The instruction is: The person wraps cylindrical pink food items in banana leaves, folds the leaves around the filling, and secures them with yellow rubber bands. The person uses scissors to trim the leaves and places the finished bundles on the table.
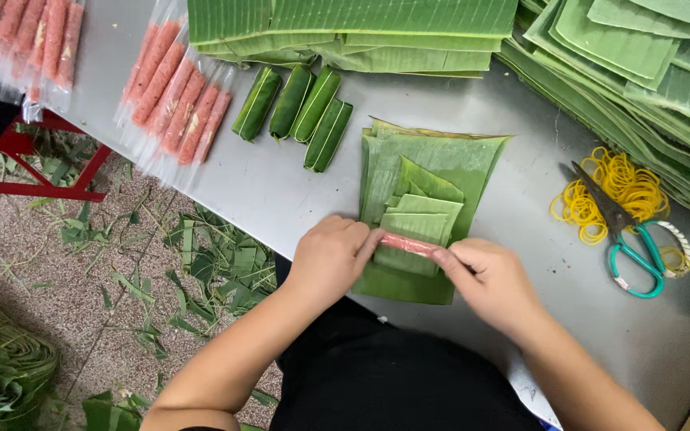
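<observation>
Left hand and right hand pinched shut on opposite ends of a pink sausage roll, lying crosswise on small leaf strips atop a larger banana leaf sheet. Sheet's near edge just beside the steel table rim, close to the body. Four wrapped green rolls beyond, well apart from the hands. Bagged pink sausages at far left, reaching the table's left edge. Leaf stacks along far and right sides. Scissors over yellow rubber bands to the right. Bare steel between sheet and scissors.
</observation>
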